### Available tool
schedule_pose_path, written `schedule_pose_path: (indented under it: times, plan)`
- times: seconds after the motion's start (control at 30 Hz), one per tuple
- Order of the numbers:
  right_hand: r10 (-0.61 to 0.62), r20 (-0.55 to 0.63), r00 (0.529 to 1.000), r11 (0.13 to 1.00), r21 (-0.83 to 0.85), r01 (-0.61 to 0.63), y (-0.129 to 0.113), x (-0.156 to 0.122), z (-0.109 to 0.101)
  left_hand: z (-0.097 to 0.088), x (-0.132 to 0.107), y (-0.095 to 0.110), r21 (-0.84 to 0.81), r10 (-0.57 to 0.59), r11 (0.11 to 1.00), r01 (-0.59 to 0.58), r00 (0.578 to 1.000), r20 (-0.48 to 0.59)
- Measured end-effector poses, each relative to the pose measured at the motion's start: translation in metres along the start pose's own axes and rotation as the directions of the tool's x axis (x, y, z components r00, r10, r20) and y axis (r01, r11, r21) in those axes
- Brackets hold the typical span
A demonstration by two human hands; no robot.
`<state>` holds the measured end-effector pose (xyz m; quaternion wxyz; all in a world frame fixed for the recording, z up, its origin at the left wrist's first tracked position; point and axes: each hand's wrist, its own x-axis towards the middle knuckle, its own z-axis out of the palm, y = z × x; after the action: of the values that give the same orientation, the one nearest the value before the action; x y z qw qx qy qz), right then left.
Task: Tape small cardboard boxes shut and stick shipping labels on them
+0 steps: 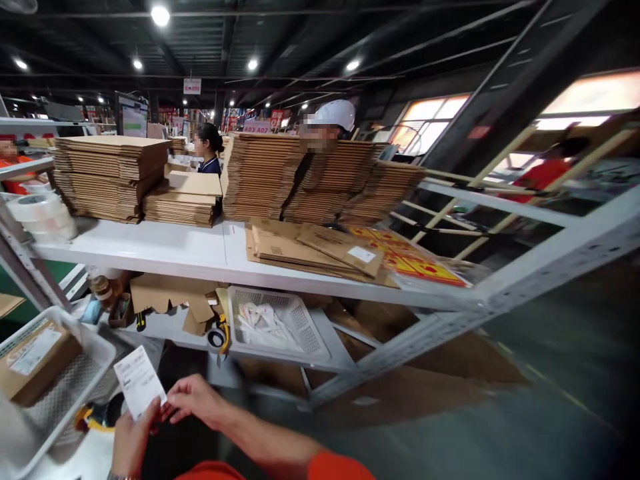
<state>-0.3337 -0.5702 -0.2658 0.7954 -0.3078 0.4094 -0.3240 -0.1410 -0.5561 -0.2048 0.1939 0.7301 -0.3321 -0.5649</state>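
My left hand (134, 433) grips a white printed label (139, 380) by its lower edge, thumb on top. My right hand (193, 400) comes in from the right, its fingers closed in a pinch at the label's lower right corner; the fingertips are partly hidden there. Left of my hands stands a white plastic basket (103, 363) with a brown cardboard box (37, 363) in it, which bears a white label. A yellow-and-black tape dispenser (95, 417) lies between the basket and my left hand.
A white shelf (200, 250) carries stacks of flat cardboard (260, 177), tape rolls (43, 217) and red-yellow printed sheets (410, 257). Below sit a perforated basket (315, 337) and another tape dispenser (217, 339). Metal posts frame the sides. A person in a white helmet (333, 115) stands behind the stacks.
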Motion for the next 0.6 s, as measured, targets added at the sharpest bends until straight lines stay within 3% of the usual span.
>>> schedule_pose_path:
  times: [0.27, 0.47, 0.6]
  plan:
    - [-0.013, -0.003, 1.000, 0.999, -0.039, 0.013, 0.001, 0.002, 0.010, -0.007, 0.005, -0.011, -0.017, 0.026, 0.999, -0.026, 0.999, -0.021]
    - [-0.053, 0.018, 0.998, 0.993, -0.103, 0.054, -0.003, -0.002, 0.015, -0.009, -0.004, -0.010, -0.134, 0.014, 0.991, -0.019, 0.999, -0.036]
    - [-0.014, -0.051, 0.999, 0.998, -0.054, 0.012, -0.005, 0.001, 0.014, -0.007, -0.010, -0.006, -0.227, 0.001, 0.974, -0.012, 0.999, -0.052]
